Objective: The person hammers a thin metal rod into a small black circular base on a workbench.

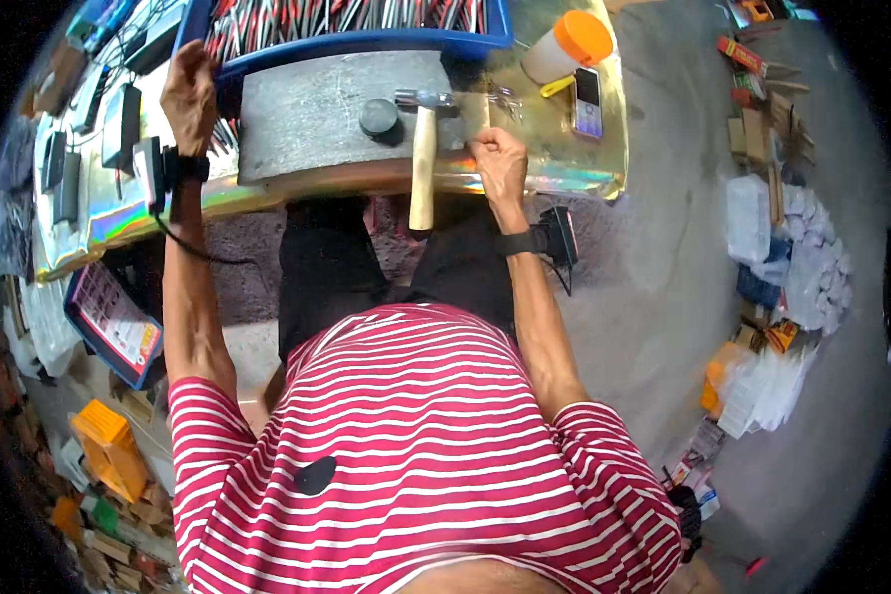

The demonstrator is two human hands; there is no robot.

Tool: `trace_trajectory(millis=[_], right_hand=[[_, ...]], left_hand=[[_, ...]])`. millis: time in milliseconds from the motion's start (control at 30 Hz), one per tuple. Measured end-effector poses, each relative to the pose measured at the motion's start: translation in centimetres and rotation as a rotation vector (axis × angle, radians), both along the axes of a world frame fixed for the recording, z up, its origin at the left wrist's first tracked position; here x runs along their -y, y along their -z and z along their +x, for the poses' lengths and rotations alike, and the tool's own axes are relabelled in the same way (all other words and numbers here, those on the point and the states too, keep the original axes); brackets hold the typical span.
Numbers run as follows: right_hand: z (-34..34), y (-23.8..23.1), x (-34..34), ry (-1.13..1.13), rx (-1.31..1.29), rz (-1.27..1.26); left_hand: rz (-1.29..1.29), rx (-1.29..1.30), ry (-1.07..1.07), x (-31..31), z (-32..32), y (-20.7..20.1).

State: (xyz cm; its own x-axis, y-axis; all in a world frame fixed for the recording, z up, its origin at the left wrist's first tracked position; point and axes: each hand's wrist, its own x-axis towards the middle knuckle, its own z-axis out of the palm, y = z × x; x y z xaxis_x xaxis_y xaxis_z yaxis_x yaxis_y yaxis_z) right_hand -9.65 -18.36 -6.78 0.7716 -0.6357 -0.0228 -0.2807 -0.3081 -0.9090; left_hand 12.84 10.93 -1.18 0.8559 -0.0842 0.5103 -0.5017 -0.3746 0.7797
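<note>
Wooden-handled hammer points up-frame at upper centre, left of the nearer right hand, curled like the left hand, contents unclear.

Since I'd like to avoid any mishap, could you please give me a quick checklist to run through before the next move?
1. Hammer untouched by both hands: ok.
2. Hammer fully on the slab: not ok, its handle juts past the table edge.
3. Disc resting on the slab: ok.
4. Left hand, by the tray, empty: cannot tell.
5. Right hand empty: cannot tell, fingers curled.
6. Jar lid on: ok.
</note>
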Motion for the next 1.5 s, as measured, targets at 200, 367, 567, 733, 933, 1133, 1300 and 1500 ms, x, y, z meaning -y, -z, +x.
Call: trace_trajectory(millis=[200, 367, 567, 733, 933, 1133, 1300, 1500], right_hand=[[-0.5, -1.1, -0.8, 0.043, 0.018, 0.009], [-0.7, -0.6, -0.8, 0.036, -0.006, -0.049], [-0.3, -1.3, -1.8, 0.089, -0.068, -0.190], [0.1, -1.5, -2.5, 0.130, -0.120, -0.381], [0.2, -0.5, -2.5, 0.101, -0.151, -0.453], [0.0, -0.7, -2.3, 0.077, -0.151, -0.550], [0.1, -1.1, -2.9, 0.068, -0.174, -0.649], [-0.1, -1.4, -2.7, -0.045, -0.229, -0.778]], left_hand=[[-0.091, -0.100, 0.031, -0.9, -4.8, -0.3], [-0.278, -0.253, 0.186, -2.2, -8.4, 0.7], [-0.186, -0.398, 0.061, -2.7, -11.3, 0.7], [-0.258, -0.417, 0.065, -3.3, -12.4, 1.3], [-0.300, -0.412, -0.063, -5.3, -13.1, 2.1], [-0.278, -0.409, -0.188, -6.0, -12.8, 2.2], [0.070, -0.348, -0.322, -5.6, -11.4, 1.8], [0.230, -0.286, -0.386, -5.5, -7.9, 3.5]])
